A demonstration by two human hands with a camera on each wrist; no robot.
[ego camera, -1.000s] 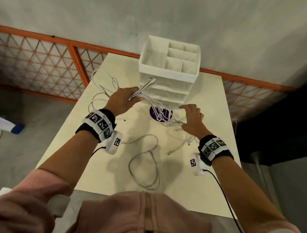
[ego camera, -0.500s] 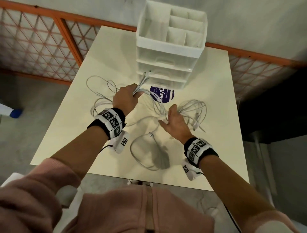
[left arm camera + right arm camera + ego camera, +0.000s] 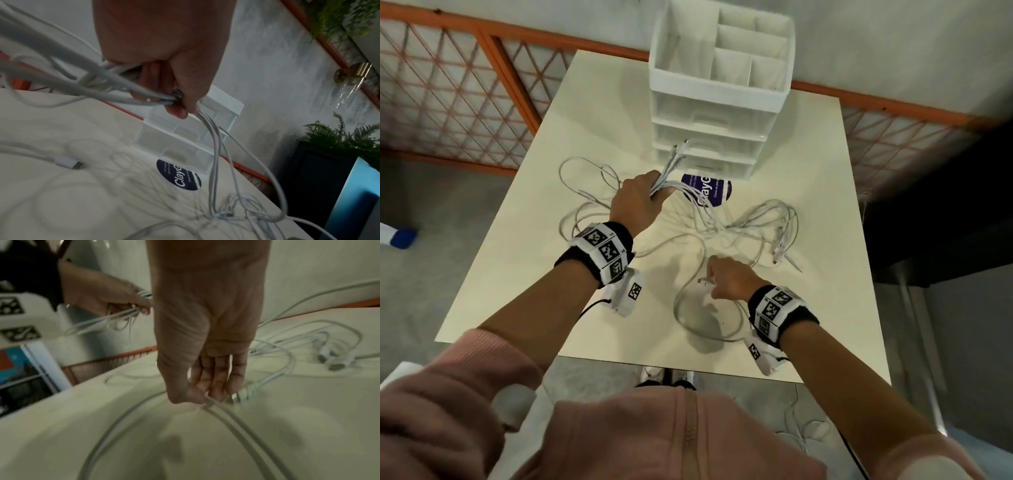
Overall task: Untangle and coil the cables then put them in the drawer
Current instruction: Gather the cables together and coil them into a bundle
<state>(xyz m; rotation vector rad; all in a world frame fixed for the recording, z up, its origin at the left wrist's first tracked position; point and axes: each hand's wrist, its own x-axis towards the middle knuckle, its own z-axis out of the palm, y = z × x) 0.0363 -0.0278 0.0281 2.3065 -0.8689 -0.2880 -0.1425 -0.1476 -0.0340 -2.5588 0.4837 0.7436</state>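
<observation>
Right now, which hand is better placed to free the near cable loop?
Right. The right hand already pinches the near cable loop by its plug end on the table; the left hand is full, gripping the cable bundle.

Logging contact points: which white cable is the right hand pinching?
The loose loop nearest the table's front edge, pinched by the right hand near its plug; the others run to the left hand's bundle.

White cables lie on a cream table beside a white drawer unit and a dark purple sticker with white lettering, while black-and-white square-patterned wristbands meet pink sleeves, behind them an orange-framed lattice.
</observation>
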